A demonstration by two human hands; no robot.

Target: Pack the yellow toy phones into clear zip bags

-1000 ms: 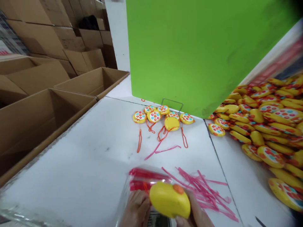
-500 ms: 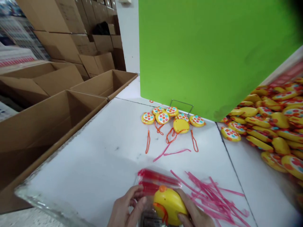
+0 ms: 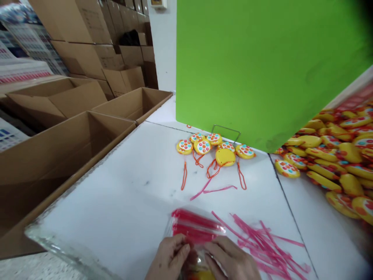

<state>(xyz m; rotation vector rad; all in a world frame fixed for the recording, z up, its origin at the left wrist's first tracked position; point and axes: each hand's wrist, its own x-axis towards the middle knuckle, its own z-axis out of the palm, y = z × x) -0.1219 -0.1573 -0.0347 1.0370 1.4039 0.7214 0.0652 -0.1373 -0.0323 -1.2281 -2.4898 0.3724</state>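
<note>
At the bottom of the view my left hand (image 3: 171,254) is closed, pinching the edge of a clear plastic bag (image 3: 201,256) between thumb and fingers. My right hand (image 3: 230,256) has its fingers bent and pressed onto the same bag from the other side. A yellow toy (image 3: 204,275) shows partly below my fingers, in or under the clear plastic; I cannot tell which. Just beyond my hands lie red-topped clear bags (image 3: 195,223), flat on the table. Loose pink strips (image 3: 268,243) lie in a heap to the right of my right hand.
Several yellow chick-like toys (image 3: 202,146) with orange loops lie before a green board (image 3: 256,70). A large pile of similar toys (image 3: 335,155) fills the right side. Open cardboard boxes (image 3: 113,126) stand along the left edge of the white table (image 3: 116,198).
The yellow toy has left my right hand's grip and sits lower, partly behind plastic. Both hands have come together on the bag. The view has shifted slightly.
</note>
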